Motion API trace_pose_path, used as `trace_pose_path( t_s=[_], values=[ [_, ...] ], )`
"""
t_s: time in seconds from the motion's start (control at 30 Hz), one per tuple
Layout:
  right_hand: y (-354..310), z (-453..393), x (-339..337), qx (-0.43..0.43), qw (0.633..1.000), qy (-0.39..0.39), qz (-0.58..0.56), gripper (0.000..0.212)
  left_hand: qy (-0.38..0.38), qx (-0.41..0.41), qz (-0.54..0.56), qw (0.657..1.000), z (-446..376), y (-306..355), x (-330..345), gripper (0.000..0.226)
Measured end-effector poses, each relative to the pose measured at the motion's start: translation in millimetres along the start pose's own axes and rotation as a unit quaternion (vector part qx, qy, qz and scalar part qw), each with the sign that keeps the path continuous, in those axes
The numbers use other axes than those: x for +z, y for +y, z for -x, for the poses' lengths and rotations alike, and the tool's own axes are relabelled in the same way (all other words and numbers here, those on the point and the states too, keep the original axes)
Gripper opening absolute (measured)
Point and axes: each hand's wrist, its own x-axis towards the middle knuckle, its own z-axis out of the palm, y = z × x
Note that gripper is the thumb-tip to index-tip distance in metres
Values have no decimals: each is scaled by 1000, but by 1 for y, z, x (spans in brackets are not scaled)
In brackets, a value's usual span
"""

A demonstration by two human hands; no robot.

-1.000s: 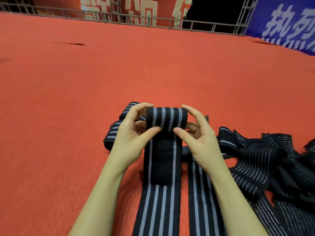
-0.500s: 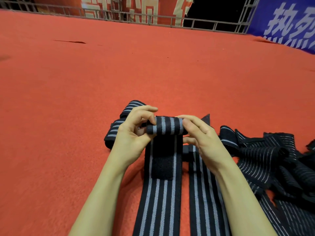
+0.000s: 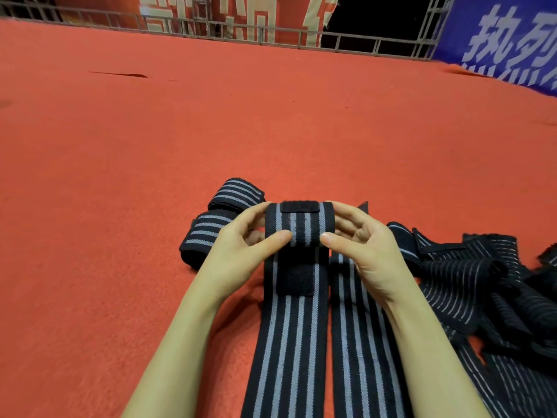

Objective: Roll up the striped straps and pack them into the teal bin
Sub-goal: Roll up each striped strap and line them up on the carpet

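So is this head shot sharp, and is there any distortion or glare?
Head view: the roll and both hands, left and right, are sharp; the carpet smears at the lower left; the far railing bows from the wide lens; lighting is even, with no glare.

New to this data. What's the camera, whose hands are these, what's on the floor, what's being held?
There is no robot here. One wide-angle camera on a person's head looks forward and down at their bare hands. The left hand and right hand grip a partly rolled striped strap at its two ends; its unrolled tail runs back toward the person. Everything lies on a red carpet. Two finished rolls sit to the left, a second flat strap lies alongside, and a loose pile of straps is on the right. No teal bin is visible.
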Motion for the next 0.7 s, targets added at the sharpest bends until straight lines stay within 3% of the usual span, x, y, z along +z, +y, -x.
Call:
trace_pose_path(
  t_s=[0.37, 0.6, 0.7],
  values=[
    [5, 1, 2, 17, 995, -33, 92, 46, 18, 81, 67, 994, -1, -7, -3, 47],
    [-2, -2, 1, 80, 993, -9, 85, 85, -20, 123, 81, 989, 1, -7, -1, 36],
    [-5, -2, 2, 96, 992, -16, 78, 76, -28, 129, 62, 989, 1, -11, -1, 31]
  ],
)
